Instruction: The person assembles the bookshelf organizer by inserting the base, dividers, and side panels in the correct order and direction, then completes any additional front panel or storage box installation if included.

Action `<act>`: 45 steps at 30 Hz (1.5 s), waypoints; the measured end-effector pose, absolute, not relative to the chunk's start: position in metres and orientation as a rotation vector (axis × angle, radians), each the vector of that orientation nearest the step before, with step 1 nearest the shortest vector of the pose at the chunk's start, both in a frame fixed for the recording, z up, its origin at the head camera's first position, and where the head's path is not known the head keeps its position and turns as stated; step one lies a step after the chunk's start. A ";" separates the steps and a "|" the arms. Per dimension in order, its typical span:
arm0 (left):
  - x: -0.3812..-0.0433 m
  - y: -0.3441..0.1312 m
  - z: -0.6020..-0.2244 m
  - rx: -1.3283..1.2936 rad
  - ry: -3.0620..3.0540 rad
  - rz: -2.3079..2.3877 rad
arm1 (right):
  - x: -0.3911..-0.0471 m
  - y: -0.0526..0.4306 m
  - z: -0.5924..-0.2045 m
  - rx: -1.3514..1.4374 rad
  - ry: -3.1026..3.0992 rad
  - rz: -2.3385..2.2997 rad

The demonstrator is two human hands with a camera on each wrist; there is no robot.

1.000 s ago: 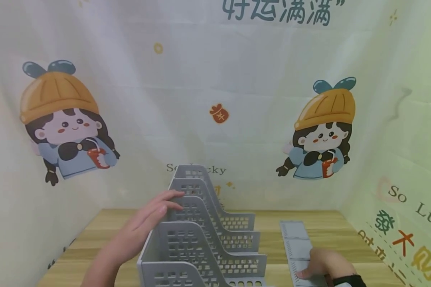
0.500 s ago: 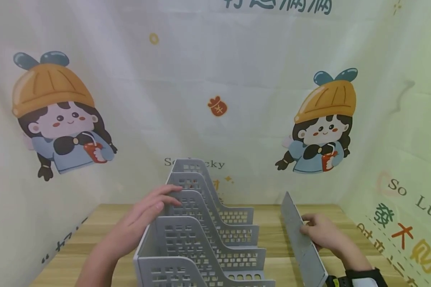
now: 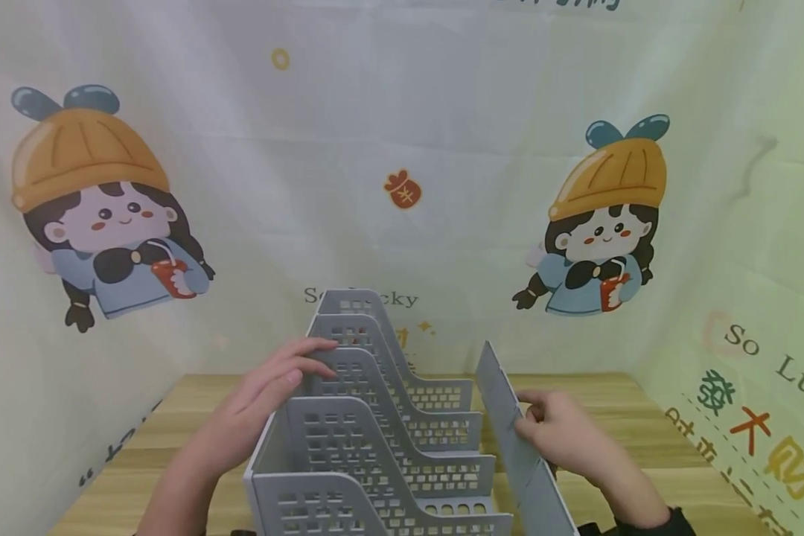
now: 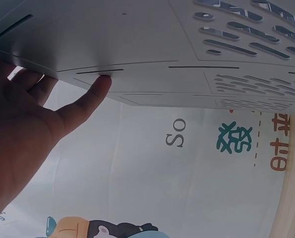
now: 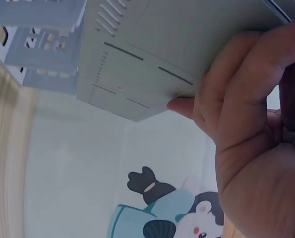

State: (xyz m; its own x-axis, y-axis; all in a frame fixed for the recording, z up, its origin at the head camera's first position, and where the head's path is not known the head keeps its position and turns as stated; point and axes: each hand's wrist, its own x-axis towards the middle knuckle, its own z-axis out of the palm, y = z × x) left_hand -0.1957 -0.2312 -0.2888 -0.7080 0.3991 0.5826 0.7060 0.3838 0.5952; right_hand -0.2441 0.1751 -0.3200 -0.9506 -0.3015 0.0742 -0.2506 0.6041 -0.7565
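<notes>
A grey plastic file organizer (image 3: 338, 435) with several perforated dividers stands upright on the table, left of middle in the head view. My left hand (image 3: 261, 406) grips the top of its back wall: fingers lie over the edge, and in the left wrist view the thumb presses the outer face of the wall (image 4: 137, 42). My right hand (image 3: 566, 435) holds a flat grey panel (image 3: 519, 450) on edge by its upper side, just right of the organizer's low front ends. In the right wrist view, slots and perforations show on the panel (image 5: 137, 29), and the organizer's dividers (image 5: 43, 47) appear beside it.
The wood-grain table (image 3: 150, 454) reaches back to a pale printed cloth (image 3: 442, 246) that hangs behind and on both sides. Cartoon figures and lettering are printed on the cloth.
My right hand has lifted the panel from lying flat on the table, tipped it up on edge and brought it left, close to the organizer. My left hand keeps its place on the organizer.
</notes>
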 end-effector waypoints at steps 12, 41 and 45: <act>-0.198 -0.232 -0.292 -0.984 -2.263 -1.208 | -0.244 0.165 -0.329 -0.616 2.718 -1.271; -0.198 -0.231 -0.291 -0.960 -2.276 -1.191 | -0.247 0.166 -0.330 -0.588 2.648 -1.253; -0.197 -0.231 -0.291 -0.954 -2.279 -1.197 | -0.246 0.165 -0.329 -0.552 2.607 -1.246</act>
